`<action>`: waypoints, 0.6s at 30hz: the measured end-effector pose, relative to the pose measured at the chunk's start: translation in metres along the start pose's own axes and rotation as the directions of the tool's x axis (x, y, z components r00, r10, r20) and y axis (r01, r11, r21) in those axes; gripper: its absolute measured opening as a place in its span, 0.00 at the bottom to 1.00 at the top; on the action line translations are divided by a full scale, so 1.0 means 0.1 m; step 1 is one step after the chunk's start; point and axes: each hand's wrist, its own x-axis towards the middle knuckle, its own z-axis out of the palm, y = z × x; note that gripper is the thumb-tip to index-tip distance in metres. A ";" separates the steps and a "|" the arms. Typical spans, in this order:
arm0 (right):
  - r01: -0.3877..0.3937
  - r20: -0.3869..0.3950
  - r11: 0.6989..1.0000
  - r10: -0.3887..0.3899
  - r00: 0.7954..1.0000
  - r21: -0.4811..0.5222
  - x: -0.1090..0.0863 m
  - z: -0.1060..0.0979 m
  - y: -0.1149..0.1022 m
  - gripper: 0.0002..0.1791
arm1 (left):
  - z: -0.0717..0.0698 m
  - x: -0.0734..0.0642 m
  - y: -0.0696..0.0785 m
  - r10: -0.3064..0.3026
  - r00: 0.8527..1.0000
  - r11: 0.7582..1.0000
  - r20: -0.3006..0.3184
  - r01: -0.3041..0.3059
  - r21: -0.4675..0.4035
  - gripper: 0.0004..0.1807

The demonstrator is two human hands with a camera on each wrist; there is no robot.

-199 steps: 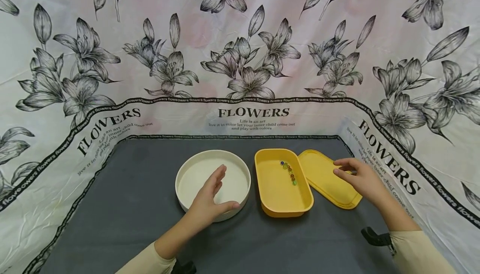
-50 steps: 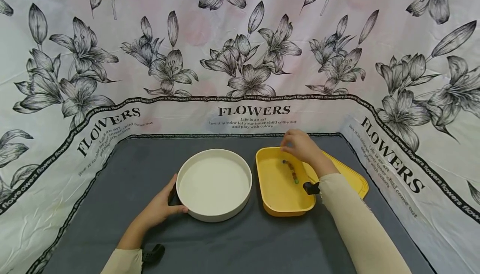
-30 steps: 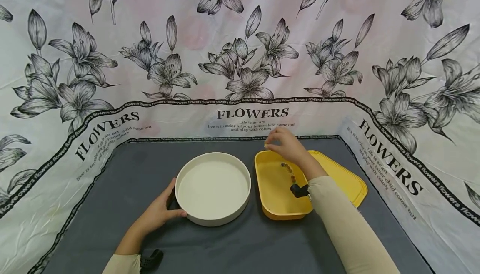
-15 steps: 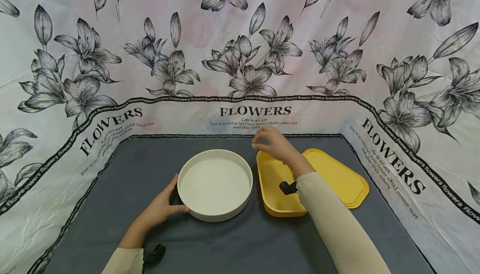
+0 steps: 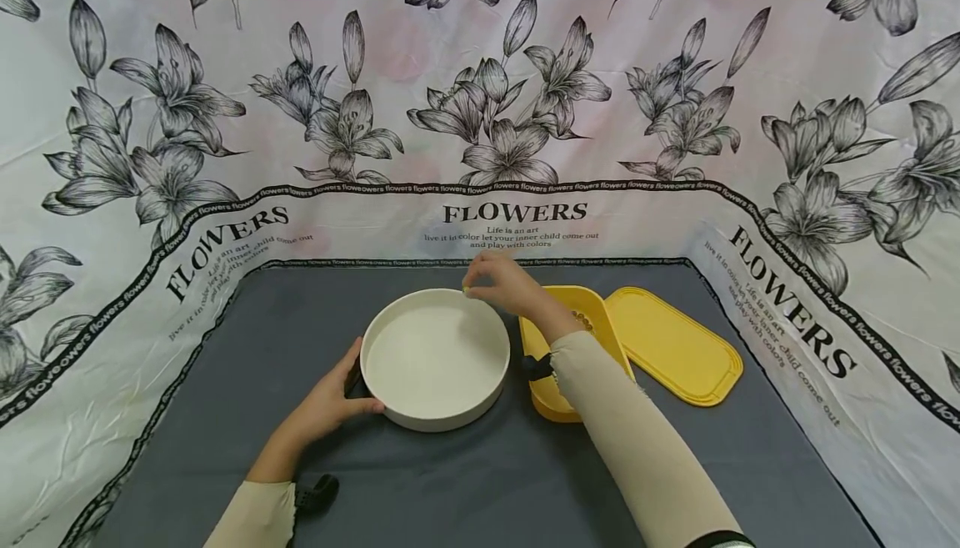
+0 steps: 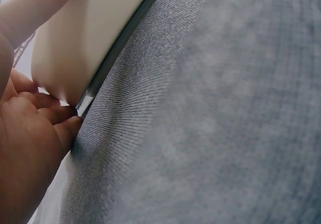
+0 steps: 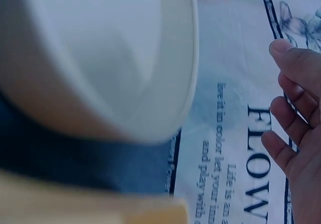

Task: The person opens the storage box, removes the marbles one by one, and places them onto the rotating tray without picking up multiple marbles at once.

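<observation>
Left hand (image 5: 324,409) gripped the left side of the cream dish (image 5: 435,356), on the grey-clothed table (image 5: 442,481); a bump could slide it. Right hand (image 5: 510,285), by the dish's far rim, pinched what looked like a bead (image 5: 466,289); small, likely slick, it might drop outside. Dish was smooth, round; yellow box (image 5: 553,408) plastic-looking, round-cornered; lid (image 5: 675,348) lay flat toward the table's right edge.

White lily-print cloth (image 5: 375,235), beyond grey fabric surface's (image 5: 465,481) far edge: black "FLOWERS" (image 5: 515,213), also near both far corners. Below middle one: "Life is an art / live it in color let your inner child come out / and play with colors". Narrow black border strips (image 5: 510,188): repeated "flowers".
</observation>
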 end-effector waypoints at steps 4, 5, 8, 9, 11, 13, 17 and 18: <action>0.020 0.031 0.999 -0.019 0.999 -0.032 0.13 0.05 -0.06 0.06 | -0.01 0.02 0.01 -0.002 1.000 1.000 -0.006 0.002 -0.002 0.73; 0.018 0.041 0.999 -0.017 0.999 -0.035 0.16 0.08 -0.08 0.06 | -0.01 0.00 0.00 -0.005 1.000 1.000 -0.005 0.005 -0.006 0.73; 0.015 0.044 0.998 -0.012 0.999 -0.060 0.23 0.12 -0.10 0.06 | -0.01 -0.01 0.01 -0.005 1.000 1.000 -0.002 0.005 -0.017 0.73; 0.014 0.041 0.998 -0.012 0.999 -0.062 0.25 0.13 -0.10 0.05 | -0.01 -0.01 0.01 -0.006 1.000 1.000 -0.005 0.006 -0.016 0.73; 0.010 0.044 0.997 -0.007 0.999 -0.072 0.29 0.17 -0.10 0.04 | 0.00 -0.01 0.00 -0.006 1.000 1.000 -0.004 0.006 -0.009 0.73; 0.017 0.053 0.997 -0.013 0.999 -0.073 0.33 0.24 -0.08 0.05 | 0.00 -0.02 0.00 -0.011 1.000 1.000 -0.006 0.011 -0.005 0.73; 0.026 0.094 0.996 -0.017 0.995 -0.089 0.38 0.37 -0.06 0.06 | 0.02 0.00 0.00 -0.004 1.000 1.000 -0.005 0.004 0.007 0.72; 0.026 0.107 0.995 -0.015 0.994 -0.100 0.39 0.40 -0.04 0.06 | 0.02 0.00 0.01 -0.003 1.000 1.000 -0.004 0.003 0.005 0.72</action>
